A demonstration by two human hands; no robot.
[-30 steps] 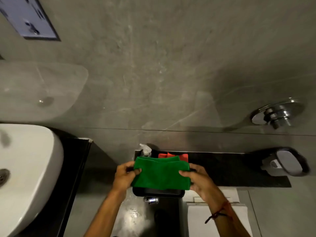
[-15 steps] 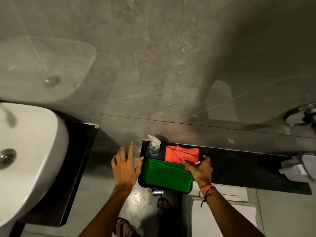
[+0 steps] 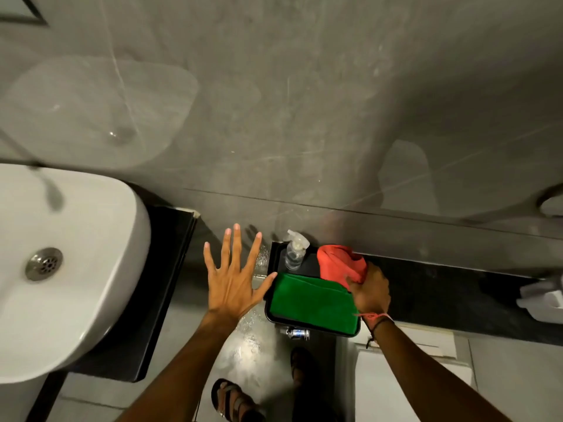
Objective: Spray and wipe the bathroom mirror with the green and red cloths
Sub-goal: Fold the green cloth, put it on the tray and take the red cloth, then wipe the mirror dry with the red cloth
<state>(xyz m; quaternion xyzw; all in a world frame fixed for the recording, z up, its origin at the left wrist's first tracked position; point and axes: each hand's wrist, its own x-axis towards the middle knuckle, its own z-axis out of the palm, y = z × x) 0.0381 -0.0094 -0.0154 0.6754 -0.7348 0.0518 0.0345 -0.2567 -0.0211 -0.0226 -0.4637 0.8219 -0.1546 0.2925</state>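
A folded green cloth lies flat in a black tray on a dark ledge. Behind it my right hand grips a bunched red cloth, lifted slightly off the tray. A small clear spray bottle stands in the tray's far left corner. My left hand hovers left of the tray, fingers spread wide, its thumb near the tray's edge. A corner of the framed mirror shows at the top left.
A white basin with a metal drain sits at left on a dark counter. The grey wall rises ahead. A toilet cistern lid lies below the ledge, and a white fixture at the right edge. My sandalled feet stand on wet floor.
Both hands laid the green cloth down in the tray and let it go. My left hand drew off to the left and spread; my right hand took hold of the red cloth and bunched it up.
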